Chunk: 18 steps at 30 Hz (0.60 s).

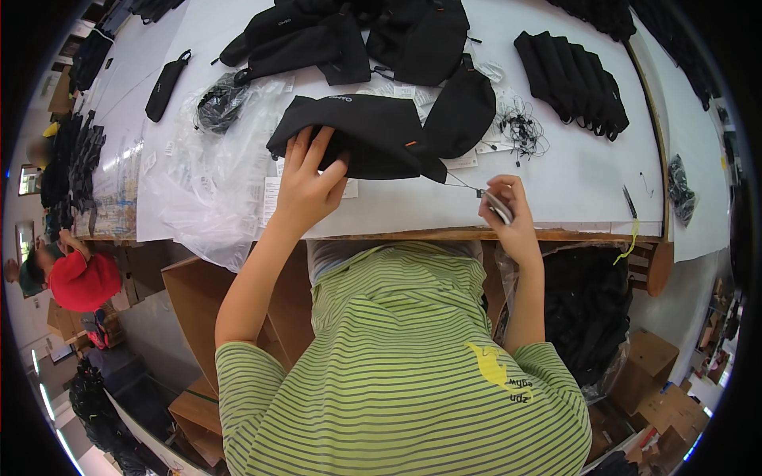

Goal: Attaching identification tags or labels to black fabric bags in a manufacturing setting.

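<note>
At centre frame I saw the left hand [308, 184] lying spread, fingers flat on the black fabric pouch [357, 143] on the white table [571, 190]. Right of centre, the right hand [508, 213] pinched a small white paper tag [498, 208], its thin black string [460, 182] running up-left to the pouch.

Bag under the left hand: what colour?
Black bag, small orange tab near one edge; left hand rests on it. Head view.
</note>
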Each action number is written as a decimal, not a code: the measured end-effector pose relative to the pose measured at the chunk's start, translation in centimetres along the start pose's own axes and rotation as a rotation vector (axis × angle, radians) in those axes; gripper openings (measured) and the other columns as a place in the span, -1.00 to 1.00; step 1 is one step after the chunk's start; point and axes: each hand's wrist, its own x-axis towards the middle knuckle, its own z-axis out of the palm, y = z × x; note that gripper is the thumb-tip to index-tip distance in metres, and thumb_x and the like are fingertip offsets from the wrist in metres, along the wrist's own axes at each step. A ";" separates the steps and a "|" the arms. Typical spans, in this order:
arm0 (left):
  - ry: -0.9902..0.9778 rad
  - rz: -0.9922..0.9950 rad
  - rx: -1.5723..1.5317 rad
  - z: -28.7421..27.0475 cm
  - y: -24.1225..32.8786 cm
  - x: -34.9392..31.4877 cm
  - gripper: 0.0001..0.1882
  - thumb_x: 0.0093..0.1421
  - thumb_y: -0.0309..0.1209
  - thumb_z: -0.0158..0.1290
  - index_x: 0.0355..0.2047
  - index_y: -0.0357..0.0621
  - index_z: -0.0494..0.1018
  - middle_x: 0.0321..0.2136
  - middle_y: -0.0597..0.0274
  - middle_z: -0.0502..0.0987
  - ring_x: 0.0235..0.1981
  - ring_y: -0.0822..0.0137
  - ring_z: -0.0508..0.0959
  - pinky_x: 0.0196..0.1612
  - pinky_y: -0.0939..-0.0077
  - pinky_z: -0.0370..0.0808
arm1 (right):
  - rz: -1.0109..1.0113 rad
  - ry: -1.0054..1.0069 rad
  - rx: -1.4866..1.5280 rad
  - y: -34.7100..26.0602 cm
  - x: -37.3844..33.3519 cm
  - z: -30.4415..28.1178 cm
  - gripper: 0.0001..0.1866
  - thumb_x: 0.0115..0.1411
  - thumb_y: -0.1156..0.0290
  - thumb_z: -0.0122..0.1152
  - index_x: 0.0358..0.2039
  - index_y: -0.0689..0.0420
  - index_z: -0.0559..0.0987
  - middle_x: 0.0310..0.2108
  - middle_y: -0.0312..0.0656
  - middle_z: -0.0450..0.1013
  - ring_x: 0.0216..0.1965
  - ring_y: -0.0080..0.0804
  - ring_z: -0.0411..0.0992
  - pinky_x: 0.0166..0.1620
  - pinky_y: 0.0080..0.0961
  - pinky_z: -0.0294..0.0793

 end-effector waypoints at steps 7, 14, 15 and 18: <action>-0.072 -0.058 0.012 -2.3 1.1 -0.5 -0.71 -0.21 -0.65 0.11 -0.38 -0.22 0.51 0.07 -0.12 0.33 0.08 -0.15 0.31 0.08 0.03 0.27 | -0.064 0.252 0.466 1.4 -0.7 -4.1 -0.91 0.16 0.47 0.16 -0.33 0.21 0.52 -0.42 -0.25 0.47 -0.43 -0.51 0.35 -0.37 -0.55 0.28; -0.431 -0.103 -0.257 -1.5 5.6 -1.5 -0.79 -0.10 -0.58 0.09 -0.41 -0.17 0.36 0.06 -0.04 0.35 0.07 -0.08 0.34 0.10 0.03 0.24 | 0.198 0.304 1.467 0.0 3.5 2.1 -0.74 0.27 0.22 -0.03 -0.42 0.15 0.41 -0.60 -0.31 0.26 -0.57 -0.53 0.19 -0.52 -0.63 0.15; -0.434 -0.095 -0.261 -1.5 5.9 -1.5 -0.79 -0.10 -0.58 0.09 -0.41 -0.17 0.36 0.06 -0.04 0.35 0.07 -0.08 0.34 0.10 0.03 0.24 | 0.207 0.242 1.478 0.6 3.7 2.5 -0.74 0.26 0.22 -0.02 -0.45 0.13 0.38 -0.63 -0.32 0.22 -0.62 -0.55 0.13 -0.55 -0.64 0.11; -0.478 -0.081 -0.252 -1.6 6.4 -1.6 -0.79 -0.10 -0.58 0.09 -0.41 -0.15 0.35 0.06 -0.02 0.35 0.07 -0.08 0.33 0.09 0.00 0.24 | 0.223 0.286 1.400 0.7 3.8 3.0 -0.74 0.25 0.24 -0.02 -0.48 0.14 0.37 -0.68 -0.34 0.15 -0.69 -0.59 0.02 -0.62 -0.66 0.02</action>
